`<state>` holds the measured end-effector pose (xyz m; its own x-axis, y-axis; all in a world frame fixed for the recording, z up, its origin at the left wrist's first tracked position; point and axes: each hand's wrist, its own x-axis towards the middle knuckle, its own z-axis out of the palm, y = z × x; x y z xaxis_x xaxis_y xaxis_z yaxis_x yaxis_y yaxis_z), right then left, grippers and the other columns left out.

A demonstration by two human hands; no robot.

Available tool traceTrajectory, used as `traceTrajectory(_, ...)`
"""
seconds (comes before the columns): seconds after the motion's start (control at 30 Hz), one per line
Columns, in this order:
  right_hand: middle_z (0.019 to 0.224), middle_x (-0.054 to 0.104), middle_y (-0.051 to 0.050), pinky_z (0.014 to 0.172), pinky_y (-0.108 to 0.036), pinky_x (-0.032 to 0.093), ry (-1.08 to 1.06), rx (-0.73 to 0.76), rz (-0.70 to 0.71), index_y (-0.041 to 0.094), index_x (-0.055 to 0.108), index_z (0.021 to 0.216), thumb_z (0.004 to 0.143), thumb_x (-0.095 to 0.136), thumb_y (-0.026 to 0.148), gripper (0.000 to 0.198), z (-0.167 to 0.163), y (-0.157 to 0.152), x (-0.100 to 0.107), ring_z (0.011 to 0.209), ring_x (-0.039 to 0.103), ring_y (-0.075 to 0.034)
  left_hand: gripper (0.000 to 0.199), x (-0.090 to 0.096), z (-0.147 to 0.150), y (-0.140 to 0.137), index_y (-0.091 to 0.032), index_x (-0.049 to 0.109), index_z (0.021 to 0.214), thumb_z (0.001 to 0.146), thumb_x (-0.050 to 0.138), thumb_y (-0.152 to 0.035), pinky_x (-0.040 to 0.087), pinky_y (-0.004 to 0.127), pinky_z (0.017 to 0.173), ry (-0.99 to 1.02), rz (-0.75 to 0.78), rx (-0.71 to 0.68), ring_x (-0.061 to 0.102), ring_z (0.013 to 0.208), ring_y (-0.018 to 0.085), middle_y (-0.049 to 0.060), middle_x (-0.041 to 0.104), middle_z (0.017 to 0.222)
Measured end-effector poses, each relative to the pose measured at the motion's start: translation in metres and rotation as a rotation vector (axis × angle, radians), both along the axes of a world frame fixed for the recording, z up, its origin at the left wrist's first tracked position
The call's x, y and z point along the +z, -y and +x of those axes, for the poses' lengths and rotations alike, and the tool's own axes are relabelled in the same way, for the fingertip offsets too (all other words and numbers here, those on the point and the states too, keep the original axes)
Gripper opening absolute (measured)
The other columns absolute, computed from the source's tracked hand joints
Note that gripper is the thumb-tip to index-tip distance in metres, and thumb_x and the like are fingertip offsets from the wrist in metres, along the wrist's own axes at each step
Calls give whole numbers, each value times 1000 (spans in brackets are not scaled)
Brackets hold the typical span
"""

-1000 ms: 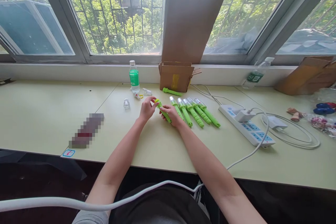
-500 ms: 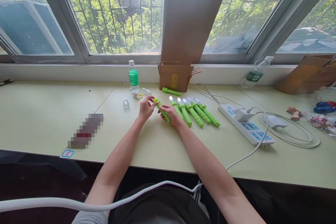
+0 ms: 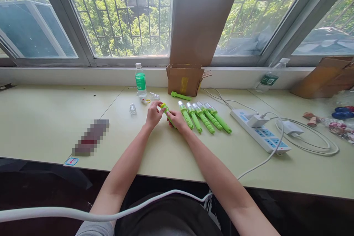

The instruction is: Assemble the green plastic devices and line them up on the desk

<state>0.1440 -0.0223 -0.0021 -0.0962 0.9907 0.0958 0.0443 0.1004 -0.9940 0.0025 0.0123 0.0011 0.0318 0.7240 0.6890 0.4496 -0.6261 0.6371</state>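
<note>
My right hand [image 3: 177,120] is wrapped round a green stick handle [image 3: 166,110], which slants with its top end up and to the left. At that top end sits a yellow ring [image 3: 163,105]. My left hand [image 3: 153,113] pinches the ring with thumb and fingertips, partly hiding it. Just right of my right hand lie several green sticks with clear tips [image 3: 204,118], side by side. A bare green handle [image 3: 181,96] rests farther back, by a small cardboard box [image 3: 184,80]. Left of my hands stands a clear plastic cap [image 3: 132,109].
Behind my hands are a green-labelled water bottle [image 3: 141,82], a loose yellow ring [image 3: 148,101] and clear pieces [image 3: 154,96]. A power strip [image 3: 260,131] with cables lies to the right. A blurred-out object [image 3: 90,138] lies left. A white cable [image 3: 110,218] crosses before my body.
My right hand has shifted slightly left along the handle and covers more of its lower part. My left hand stays at the top end, nearly unmoved.
</note>
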Motion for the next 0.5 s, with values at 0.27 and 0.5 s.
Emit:
traceTrajectory(0.27,53,51,1,32,-20,32,-42,32,-61,18,54,62,71,64,51,35,4,2,6,38,44,-8,22,2,-1,-1,-20,58,92,75,69,-28,42,24,53,4,-24,12,49,52,8,2,60,80)
traceTrajectory(0.5,56,55,0,33,-21,31,-99,71,-94,18,58,68,70,65,50,33,7,0,5,40,46,-9,24,3,0,1,-20,58,93,75,68,-33,42,24,52,21,-5,-7,48,52,8,2,60,81)
